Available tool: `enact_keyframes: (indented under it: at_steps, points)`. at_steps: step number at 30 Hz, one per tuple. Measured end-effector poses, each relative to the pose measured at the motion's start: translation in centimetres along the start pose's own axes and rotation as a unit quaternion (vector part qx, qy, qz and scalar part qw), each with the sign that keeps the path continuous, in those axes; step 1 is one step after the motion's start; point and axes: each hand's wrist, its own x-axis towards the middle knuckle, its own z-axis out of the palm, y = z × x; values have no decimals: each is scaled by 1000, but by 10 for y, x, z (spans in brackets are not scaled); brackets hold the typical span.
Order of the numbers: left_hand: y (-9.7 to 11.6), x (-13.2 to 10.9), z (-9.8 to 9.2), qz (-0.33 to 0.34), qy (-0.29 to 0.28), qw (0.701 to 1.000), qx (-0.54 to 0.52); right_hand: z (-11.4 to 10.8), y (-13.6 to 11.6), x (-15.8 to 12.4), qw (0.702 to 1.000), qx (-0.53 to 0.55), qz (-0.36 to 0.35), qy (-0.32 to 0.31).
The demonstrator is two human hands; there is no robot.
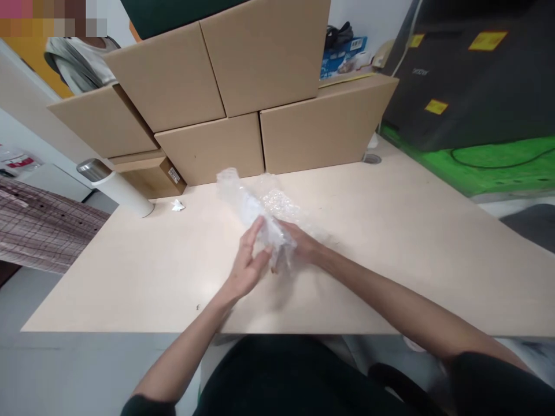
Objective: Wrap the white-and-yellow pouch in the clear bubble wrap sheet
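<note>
- Both forearms are reaching up from the bottom of the frame, over a dark lap, and meeting at the frame's centre above the pale surface [390,242].
- Left hand [249,260] is lying with fingers straight and loosely spread, the palm pressing flat against the near side of the bubble-wrap bundle [255,205].
- Right hand [303,242] is curling around the bundle's lower end from the other side; its fingertips are hidden under the plastic, so how tightly it is gripping cannot be told.
- Bubble-wrap bundle is lying at centre frame, running diagonally toward the upper left, with a loose sheet trailing onto the surface at its right.
- Judged step: the wrap is being rolled or smoothed around whatever is inside; the contents are not visible.
- Judged next move: it is calling for one hand to pin the roll while the other draws the loose sheet taut.
- Cardboard boxes [260,69] are standing stacked along the far edge, upper centre.
- White tumbler [117,185] and a small paper scrap [177,205] are sitting at centre left.
</note>
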Motion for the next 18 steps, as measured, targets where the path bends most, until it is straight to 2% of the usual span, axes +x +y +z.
enact_keyframes:
  at_steps: [2,5,8,12,16,18]
  points:
    - [-5,21,19,37,-28,990,130,-26,6,1,997,-41,-21,64]
    - [-9,42,40,23,-53,959,278,-63,14,4,965,-190,-77,165]
    - [-12,50,51,22,-78,930,357,-82,14,10,940,-257,-56,220]
    - [-19,52,53,55,-82,917,387,-77,3,32,956,-212,53,194]
    - [-28,52,51,82,-93,925,359,-61,-12,59,979,-129,116,105]
    - [-32,52,49,88,-104,933,333,-54,-16,69,985,-76,134,80]
